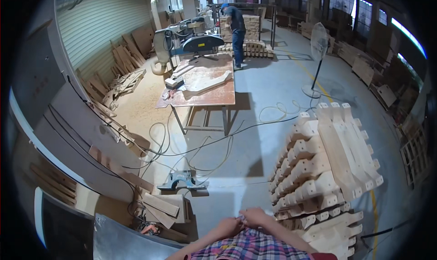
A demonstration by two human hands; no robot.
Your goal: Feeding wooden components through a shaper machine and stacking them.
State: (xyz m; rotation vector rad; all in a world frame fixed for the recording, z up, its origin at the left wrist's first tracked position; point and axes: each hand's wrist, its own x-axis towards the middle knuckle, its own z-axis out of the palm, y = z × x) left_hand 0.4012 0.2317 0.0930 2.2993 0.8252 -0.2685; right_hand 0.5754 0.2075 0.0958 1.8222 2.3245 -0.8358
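Note:
My left hand [229,227] and my right hand [256,217] meet close to my body, in front of a plaid garment [246,245]. The fingers of both are closed and drawn together. Something small and pale may be pinched between them, too small to make out. Just right of my right hand rises a tall stack of shaped wooden pieces [309,162], with holes in their ends and curved edges. Several long ones [341,155] lie side by side across its top.
Ahead stands a work table [214,96] with a curved board [207,83] and a saw machine [202,42]; a person [236,32] stands behind it. Cables [200,146] cross the floor near a blue metal tool [182,180]. A standing fan [318,46] is at right.

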